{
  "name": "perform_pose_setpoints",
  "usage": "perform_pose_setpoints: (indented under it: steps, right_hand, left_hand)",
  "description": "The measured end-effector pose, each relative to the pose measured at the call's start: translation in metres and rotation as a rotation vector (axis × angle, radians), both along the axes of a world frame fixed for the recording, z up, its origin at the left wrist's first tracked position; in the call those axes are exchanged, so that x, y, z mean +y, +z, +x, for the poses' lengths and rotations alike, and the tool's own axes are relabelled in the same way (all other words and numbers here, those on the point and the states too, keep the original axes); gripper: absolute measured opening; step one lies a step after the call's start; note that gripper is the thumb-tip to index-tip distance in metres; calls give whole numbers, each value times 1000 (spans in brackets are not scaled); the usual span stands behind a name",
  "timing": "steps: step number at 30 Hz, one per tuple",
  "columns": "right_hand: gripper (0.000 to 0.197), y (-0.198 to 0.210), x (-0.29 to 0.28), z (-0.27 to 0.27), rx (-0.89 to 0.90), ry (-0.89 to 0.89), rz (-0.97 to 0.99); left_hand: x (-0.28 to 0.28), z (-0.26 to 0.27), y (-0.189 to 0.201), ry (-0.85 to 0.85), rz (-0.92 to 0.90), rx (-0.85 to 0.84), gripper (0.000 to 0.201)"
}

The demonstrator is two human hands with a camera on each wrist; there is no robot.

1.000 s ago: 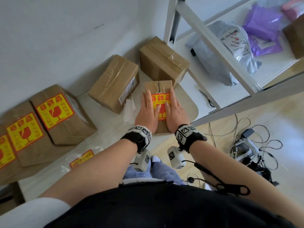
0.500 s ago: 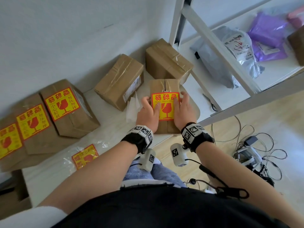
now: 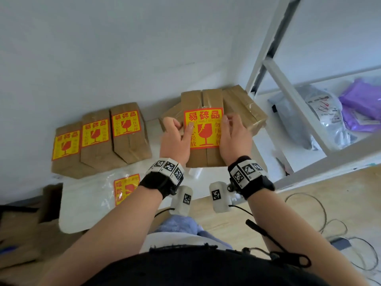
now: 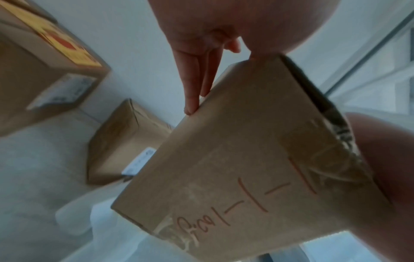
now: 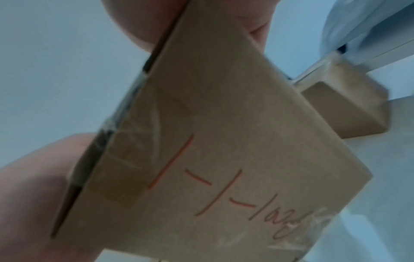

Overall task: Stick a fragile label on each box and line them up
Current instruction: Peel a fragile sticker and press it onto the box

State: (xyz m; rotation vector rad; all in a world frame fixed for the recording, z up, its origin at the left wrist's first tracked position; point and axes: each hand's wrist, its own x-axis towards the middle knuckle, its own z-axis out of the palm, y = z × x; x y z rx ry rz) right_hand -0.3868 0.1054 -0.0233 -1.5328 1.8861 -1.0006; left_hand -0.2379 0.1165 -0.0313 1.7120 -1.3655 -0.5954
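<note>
The box (image 3: 203, 129) with its fresh label (image 3: 203, 127) is lifted off the table (image 3: 88, 201), in front of two unlabelled boxes (image 3: 243, 108) by the wall. To do this step well, I think it should be carried level to the left and set tight against the row (image 3: 99, 139) of three labelled boxes, label facing up like theirs. The left hand (image 3: 175, 141) and right hand (image 3: 235, 139) grasp its two sides, thumbs on top and fingers (image 4: 195, 85) along the sides and underside, wrists near together.
</note>
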Motion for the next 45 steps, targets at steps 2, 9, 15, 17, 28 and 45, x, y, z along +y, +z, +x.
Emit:
perform_pose_setpoints:
  steps: [2, 9, 15, 17, 28, 45]
  right_hand:
    - [29, 11, -3, 16, -5, 60, -48]
    - [29, 24, -22, 69, -156, 215, -114]
    - [32, 14, -49, 106, -211, 379, -59]
    - [32, 9, -56, 117, -230, 397, -33]
    - [35, -16, -75, 134, -204, 337, 105]
    - [33, -9, -79, 111, -21, 175, 27]
  left_hand:
    - [1, 14, 12, 75, -25, -16, 29]
    - [2, 57, 32, 153, 5, 41, 47]
    - [-10, 87, 35, 210, 88, 66, 82]
    - [-15, 95, 34, 198, 96, 26, 83]
    - [-50, 114, 3, 153, 237, -122, 77]
    - [-57, 86, 10, 91, 204, -123, 70]
